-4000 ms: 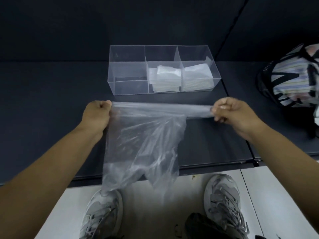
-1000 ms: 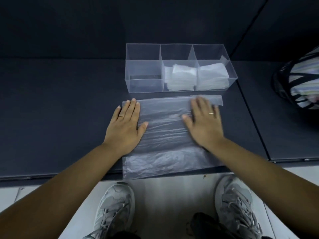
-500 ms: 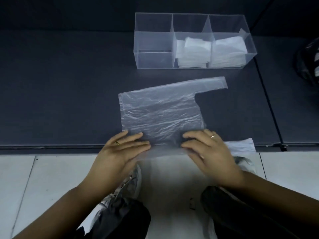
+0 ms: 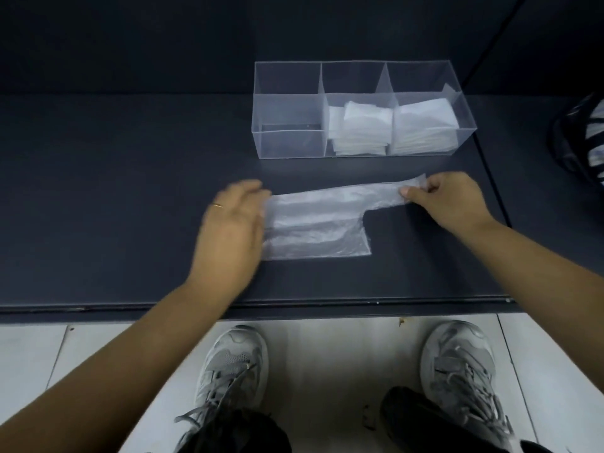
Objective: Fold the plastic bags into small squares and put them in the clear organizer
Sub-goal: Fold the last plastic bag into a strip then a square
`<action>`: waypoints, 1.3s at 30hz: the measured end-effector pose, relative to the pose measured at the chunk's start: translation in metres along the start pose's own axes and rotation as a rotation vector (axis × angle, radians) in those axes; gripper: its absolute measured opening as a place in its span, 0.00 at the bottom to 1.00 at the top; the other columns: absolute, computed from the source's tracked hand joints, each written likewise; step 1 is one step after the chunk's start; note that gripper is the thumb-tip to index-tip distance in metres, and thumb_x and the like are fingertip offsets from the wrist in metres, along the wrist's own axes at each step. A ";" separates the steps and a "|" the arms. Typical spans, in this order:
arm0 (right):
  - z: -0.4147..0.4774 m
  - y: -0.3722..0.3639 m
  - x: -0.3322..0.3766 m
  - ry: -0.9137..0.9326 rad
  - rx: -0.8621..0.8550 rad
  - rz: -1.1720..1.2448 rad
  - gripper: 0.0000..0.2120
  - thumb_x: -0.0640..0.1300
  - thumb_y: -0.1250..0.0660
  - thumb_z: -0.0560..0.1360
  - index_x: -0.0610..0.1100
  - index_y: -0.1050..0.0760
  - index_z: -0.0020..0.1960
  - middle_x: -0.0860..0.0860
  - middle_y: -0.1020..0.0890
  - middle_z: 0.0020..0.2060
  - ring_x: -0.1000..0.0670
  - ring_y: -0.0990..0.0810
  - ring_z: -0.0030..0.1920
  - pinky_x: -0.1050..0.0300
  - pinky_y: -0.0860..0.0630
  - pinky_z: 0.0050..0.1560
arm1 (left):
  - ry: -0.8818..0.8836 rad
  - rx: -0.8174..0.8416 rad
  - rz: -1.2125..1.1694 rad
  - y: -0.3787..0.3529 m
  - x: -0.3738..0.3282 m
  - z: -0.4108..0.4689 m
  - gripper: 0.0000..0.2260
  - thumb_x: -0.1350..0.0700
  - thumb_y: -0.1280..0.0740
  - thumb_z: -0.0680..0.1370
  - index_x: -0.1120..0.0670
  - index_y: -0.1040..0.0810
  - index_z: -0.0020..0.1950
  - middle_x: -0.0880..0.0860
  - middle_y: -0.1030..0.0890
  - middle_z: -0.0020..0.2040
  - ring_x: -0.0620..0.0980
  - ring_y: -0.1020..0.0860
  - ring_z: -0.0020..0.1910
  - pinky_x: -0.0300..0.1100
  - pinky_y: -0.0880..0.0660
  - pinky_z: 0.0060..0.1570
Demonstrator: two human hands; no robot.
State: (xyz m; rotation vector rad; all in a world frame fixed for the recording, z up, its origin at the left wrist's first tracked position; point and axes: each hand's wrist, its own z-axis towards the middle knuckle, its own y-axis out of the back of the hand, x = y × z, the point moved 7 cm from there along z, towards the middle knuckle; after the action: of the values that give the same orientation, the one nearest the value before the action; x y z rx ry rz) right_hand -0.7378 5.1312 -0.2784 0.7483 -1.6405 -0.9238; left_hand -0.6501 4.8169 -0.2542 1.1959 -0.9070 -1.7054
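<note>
A translucent plastic bag (image 4: 313,223) lies flat on the dark table (image 4: 114,191), folded lengthwise, its handle strip reaching to the right. My left hand (image 4: 232,230) lies flat on the bag's left end, fingers straight and blurred by motion. My right hand (image 4: 447,201) pinches the tip of the handle strip between thumb and fingers. Behind the bag stands the clear organizer (image 4: 291,142) with three compartments. The left one holds nothing; the middle (image 4: 359,129) and right (image 4: 425,125) ones hold stacks of folded white squares.
A striped black-and-white bag (image 4: 588,135) sits at the table's right edge. The table's front edge (image 4: 294,305) runs across the view, with pale floor tiles and my grey shoes (image 4: 235,364) below it.
The bag's lower half has been folded up, making a narrower strip. Both hands moved from the near edge: left to the bag's left end, right to the handle tip.
</note>
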 end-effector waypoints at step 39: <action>-0.089 -0.020 0.052 0.507 0.241 0.054 0.06 0.42 0.35 0.77 0.52 0.29 0.42 0.57 0.26 0.41 0.58 0.28 0.43 0.64 0.33 0.48 | -0.232 0.074 -0.055 -0.033 -0.045 -0.030 0.13 0.61 0.27 0.73 0.61 0.18 0.57 0.56 0.18 0.58 0.54 0.19 0.57 0.49 0.23 0.57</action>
State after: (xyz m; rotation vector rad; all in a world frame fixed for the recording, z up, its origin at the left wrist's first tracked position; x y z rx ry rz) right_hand -0.6640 5.0595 -0.2578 1.0032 -1.3203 -0.4478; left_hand -0.6206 4.8686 -0.2763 1.0948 -1.0935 -1.8970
